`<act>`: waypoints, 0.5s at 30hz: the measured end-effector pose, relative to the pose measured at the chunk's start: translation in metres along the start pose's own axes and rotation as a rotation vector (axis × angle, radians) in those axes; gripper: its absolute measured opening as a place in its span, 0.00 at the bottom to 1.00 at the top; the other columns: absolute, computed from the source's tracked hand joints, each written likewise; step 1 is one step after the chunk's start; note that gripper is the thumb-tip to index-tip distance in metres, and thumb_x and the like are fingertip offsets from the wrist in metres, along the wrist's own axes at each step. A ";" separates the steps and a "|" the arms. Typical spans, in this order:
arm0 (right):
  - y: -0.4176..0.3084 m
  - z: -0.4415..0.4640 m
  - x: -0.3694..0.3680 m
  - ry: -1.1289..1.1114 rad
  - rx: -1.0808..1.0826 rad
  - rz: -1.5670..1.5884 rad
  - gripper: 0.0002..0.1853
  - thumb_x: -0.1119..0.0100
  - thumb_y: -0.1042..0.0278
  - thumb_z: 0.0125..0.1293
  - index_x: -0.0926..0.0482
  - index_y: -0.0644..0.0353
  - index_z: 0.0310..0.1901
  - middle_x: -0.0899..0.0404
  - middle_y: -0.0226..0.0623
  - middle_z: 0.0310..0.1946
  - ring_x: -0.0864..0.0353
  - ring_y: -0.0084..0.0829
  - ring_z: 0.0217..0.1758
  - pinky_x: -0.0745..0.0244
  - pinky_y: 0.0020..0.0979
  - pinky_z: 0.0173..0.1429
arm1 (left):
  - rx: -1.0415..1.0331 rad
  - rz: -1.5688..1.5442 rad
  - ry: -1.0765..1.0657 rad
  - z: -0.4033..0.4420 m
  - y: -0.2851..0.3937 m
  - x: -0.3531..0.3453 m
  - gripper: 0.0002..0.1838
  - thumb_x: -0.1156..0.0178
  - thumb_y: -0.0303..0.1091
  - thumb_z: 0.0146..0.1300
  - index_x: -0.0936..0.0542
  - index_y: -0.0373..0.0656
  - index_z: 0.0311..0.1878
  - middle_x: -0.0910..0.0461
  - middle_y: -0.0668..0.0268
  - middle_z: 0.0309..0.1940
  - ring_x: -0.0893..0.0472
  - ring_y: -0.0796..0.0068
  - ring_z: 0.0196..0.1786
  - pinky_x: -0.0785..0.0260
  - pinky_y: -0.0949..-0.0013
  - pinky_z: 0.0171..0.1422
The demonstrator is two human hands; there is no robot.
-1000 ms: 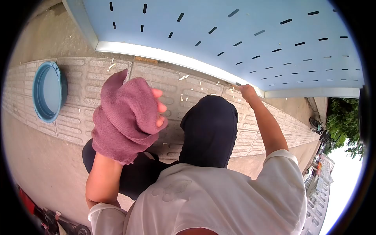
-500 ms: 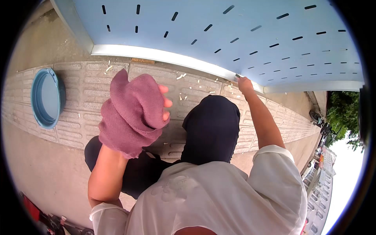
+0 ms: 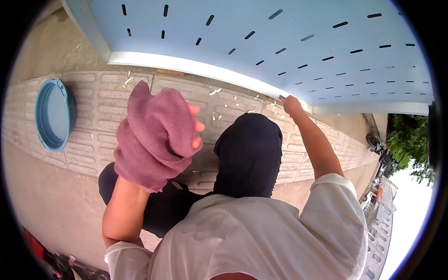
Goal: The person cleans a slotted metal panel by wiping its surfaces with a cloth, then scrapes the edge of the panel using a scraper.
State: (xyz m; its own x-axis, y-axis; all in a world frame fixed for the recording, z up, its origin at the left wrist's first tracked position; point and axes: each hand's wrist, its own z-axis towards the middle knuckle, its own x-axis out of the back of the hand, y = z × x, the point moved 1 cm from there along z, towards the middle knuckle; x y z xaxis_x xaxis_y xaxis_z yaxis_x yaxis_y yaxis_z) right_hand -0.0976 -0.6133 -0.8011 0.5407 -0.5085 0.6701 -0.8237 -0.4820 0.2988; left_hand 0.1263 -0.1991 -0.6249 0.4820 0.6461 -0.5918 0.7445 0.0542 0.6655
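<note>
My left hand is raised, with a mauve cloth bunched and wrapped around it. Its curled fingertips show at the cloth's right side. Farther off, my right hand is closed on a small dark flat-ended tool, mostly hidden in the fingers. The tool's tip meets the pale metal lower edge of a large light-blue slotted panel. Pale scraps lie scattered on the paving below that edge.
A blue basin stands on the ribbed paving at the left. My dark-trousered knee juts up between my arms. Parked vehicles, trees and a building are off to the right, and a red vehicle part shows at lower left.
The view has tilted slightly. My right hand and its tool have shifted a little along with the panel's edge. The cloth has turned slightly on my left hand.
</note>
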 end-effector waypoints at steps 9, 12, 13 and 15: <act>0.005 0.000 -0.011 -0.007 -0.027 0.013 0.23 0.54 0.50 0.70 0.25 0.63 0.50 0.22 0.49 0.51 0.22 0.43 0.55 0.26 0.39 0.56 | 0.100 -0.255 -0.041 -0.015 0.009 -0.013 0.15 0.38 0.25 0.58 0.24 0.35 0.49 0.19 0.62 0.36 0.19 0.77 0.37 0.26 0.78 0.41; -0.011 -0.020 0.015 -0.103 -0.037 0.004 0.22 0.52 0.51 0.69 0.24 0.64 0.49 0.20 0.49 0.46 0.18 0.41 0.48 0.24 0.38 0.52 | 0.043 -0.233 -0.047 -0.026 0.009 -0.011 0.14 0.40 0.27 0.61 0.24 0.35 0.50 0.19 0.61 0.37 0.20 0.76 0.37 0.26 0.78 0.41; -0.002 -0.005 0.002 -0.038 -0.013 -0.022 0.22 0.52 0.51 0.69 0.24 0.65 0.49 0.20 0.49 0.45 0.18 0.41 0.47 0.24 0.38 0.52 | 0.010 -0.220 -0.050 -0.028 0.007 -0.011 0.14 0.40 0.27 0.62 0.25 0.35 0.50 0.19 0.61 0.38 0.20 0.76 0.38 0.26 0.78 0.41; 0.012 0.037 -0.024 0.110 0.040 -0.064 0.23 0.52 0.52 0.69 0.24 0.66 0.49 0.19 0.49 0.43 0.17 0.41 0.45 0.24 0.39 0.52 | -0.082 -0.068 -0.020 -0.025 0.004 -0.006 0.13 0.41 0.28 0.62 0.25 0.35 0.50 0.19 0.60 0.37 0.20 0.75 0.37 0.26 0.77 0.40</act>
State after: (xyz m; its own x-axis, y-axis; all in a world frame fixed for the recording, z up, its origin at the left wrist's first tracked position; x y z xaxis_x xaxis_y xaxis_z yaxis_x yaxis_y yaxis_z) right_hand -0.1138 -0.6331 -0.8384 0.5684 -0.3953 0.7216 -0.7791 -0.5406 0.3176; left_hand 0.1145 -0.1839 -0.6073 0.4408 0.6238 -0.6454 0.7358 0.1606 0.6578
